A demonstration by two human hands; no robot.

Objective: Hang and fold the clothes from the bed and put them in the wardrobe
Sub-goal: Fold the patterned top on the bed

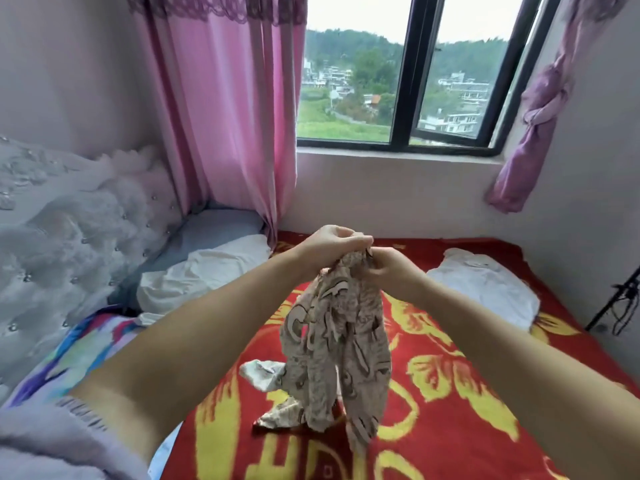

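While your arms reach out over the bed (450,427), your left hand (334,245) and right hand (384,266) meet close together and both pinch the top of the garment (341,344) with curled fingers. The garment is beige with a brown pattern; it hangs down in a bunch, and its lower end lies on the red blanket (433,455) with yellow flowers. No box or basket is to see here. A white cloth (485,289) lies on the blanket to the right, near the wall, well apart from the garment. To the left are a white pillow (201,275) and a tufted headboard (69,237). A pink curtain (225,133) hangs behind the pillow, beside the window (408,81). A knotted purple curtain (533,126) hangs at the right of the window. Between the garment and the white cloth the blanket is bare.
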